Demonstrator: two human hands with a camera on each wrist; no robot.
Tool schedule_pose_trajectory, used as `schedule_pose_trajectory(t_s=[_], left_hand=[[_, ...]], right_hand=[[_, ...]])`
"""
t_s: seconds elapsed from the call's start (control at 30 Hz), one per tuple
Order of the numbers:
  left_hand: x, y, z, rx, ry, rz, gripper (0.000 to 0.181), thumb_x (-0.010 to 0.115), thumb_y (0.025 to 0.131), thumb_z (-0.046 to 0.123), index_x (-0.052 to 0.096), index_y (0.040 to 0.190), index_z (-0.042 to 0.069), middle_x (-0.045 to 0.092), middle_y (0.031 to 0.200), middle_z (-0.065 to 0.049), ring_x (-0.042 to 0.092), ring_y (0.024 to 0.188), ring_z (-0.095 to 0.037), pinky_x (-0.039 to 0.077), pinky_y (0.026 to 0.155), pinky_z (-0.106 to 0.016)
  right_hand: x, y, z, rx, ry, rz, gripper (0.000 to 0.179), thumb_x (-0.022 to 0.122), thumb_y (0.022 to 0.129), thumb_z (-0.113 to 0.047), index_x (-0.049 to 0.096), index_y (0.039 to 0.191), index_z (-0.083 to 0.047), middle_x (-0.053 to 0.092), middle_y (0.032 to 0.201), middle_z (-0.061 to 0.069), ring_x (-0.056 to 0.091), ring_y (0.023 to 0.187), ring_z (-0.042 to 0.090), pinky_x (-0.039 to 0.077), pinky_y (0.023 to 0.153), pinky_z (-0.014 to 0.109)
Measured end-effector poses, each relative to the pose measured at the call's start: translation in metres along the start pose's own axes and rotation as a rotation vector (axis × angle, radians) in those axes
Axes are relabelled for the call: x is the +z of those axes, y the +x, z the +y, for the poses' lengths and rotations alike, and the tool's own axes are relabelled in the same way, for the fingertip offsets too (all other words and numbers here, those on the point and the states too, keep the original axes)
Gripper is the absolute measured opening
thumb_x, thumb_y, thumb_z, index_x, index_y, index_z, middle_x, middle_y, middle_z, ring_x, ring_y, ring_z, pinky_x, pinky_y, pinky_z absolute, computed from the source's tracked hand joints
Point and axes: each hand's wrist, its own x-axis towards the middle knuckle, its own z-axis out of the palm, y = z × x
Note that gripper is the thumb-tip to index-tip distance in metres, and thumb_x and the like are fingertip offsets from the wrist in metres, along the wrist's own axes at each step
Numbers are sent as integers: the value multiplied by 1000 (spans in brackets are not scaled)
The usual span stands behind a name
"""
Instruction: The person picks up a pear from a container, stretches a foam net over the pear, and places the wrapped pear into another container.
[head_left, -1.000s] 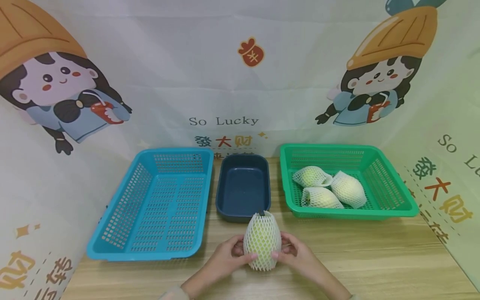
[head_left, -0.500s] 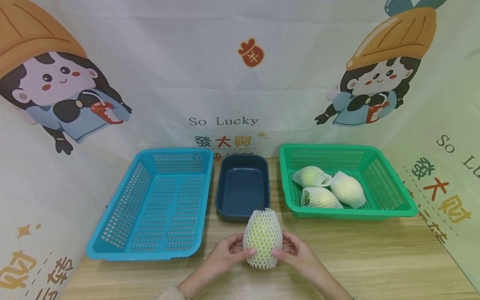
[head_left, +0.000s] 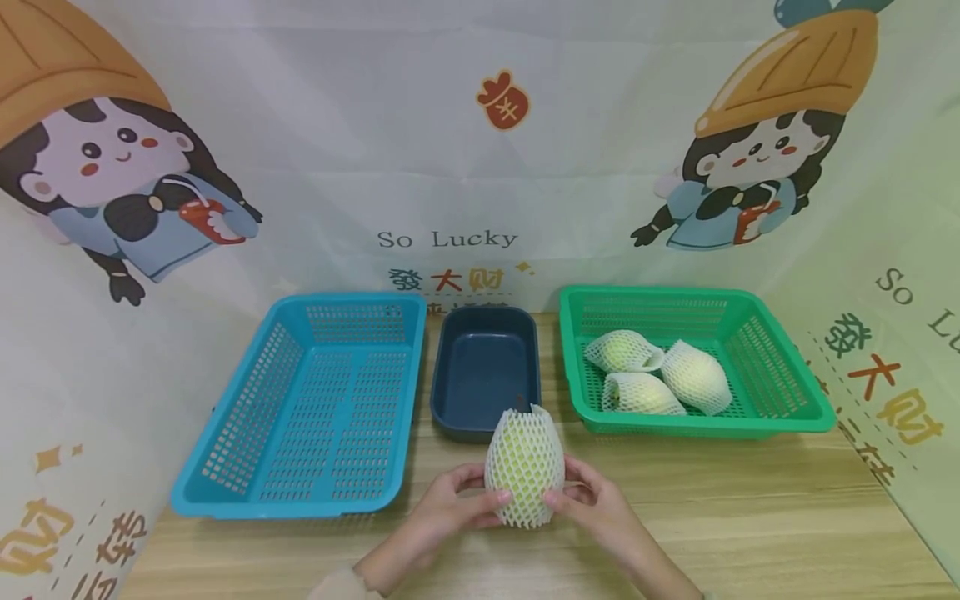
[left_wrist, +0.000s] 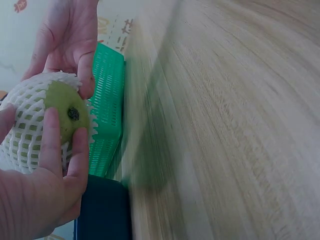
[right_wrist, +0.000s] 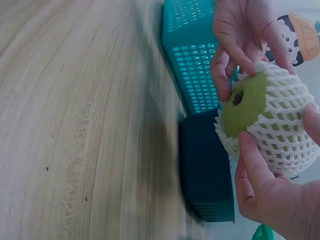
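A green pear [head_left: 525, 471] in a white foam net sleeve is held upright between both hands, just in front of the dark blue tub [head_left: 486, 375]. My left hand [head_left: 454, 502] grips its left side, thumb on the near face. From the right, my right hand [head_left: 597, 504] holds it the same way. Both wrist views show the pear's bare underside [left_wrist: 59, 102] with a dark blossom end, raised off the table, and fingertips right beside the net's lower edge. The fingers behind the pear are hidden in the head view.
A blue perforated basket [head_left: 341, 408] stands on the left with nothing in it. On the right, a green basket [head_left: 780, 421] holds three net-wrapped pears [head_left: 696, 377]. A printed cloth [head_left: 450, 150] hangs behind the wooden table [head_left: 750, 517].
The pear and both hands have risen slightly in the head view, toward the dark blue tub. Both hands keep their hold. The baskets have stayed in place.
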Motion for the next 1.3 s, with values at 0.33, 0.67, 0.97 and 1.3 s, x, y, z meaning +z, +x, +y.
schedule_pose_trajectory(t_s=[0.33,0.67,0.97,1.3], left_hand=[[-1,1,-3,-2,-29,8,71,72,80,18,36,130,-17,51,120,-24,64,91,-19,54,85,-31],[-3,-2,-3,28,-16,-49,66,71,82,20,38,127,-15,48,120,-23,65,94,-21,53,86,-34],[6,-4,5,78,79,-71,61,69,84,21,38,127,-9,46,119,-21,64,90,-19,55,83,-37],[8,-3,16,163,266,-149,53,53,95,25,40,131,-11,50,122,-27,60,102,-33,54,84,-38]], right_hand=[[1,-2,-1,-1,21,5,66,67,85,-18,35,138,6,56,116,20,60,95,16,50,85,25],[-4,-1,-3,-22,-38,-56,67,66,86,-19,33,139,4,55,118,20,58,99,19,49,88,32],[6,0,-6,-26,-66,18,84,74,77,-20,25,141,1,48,127,23,54,109,28,50,91,40],[1,1,-13,-3,-25,104,81,74,75,-19,26,136,2,49,124,23,56,107,28,50,90,44]])
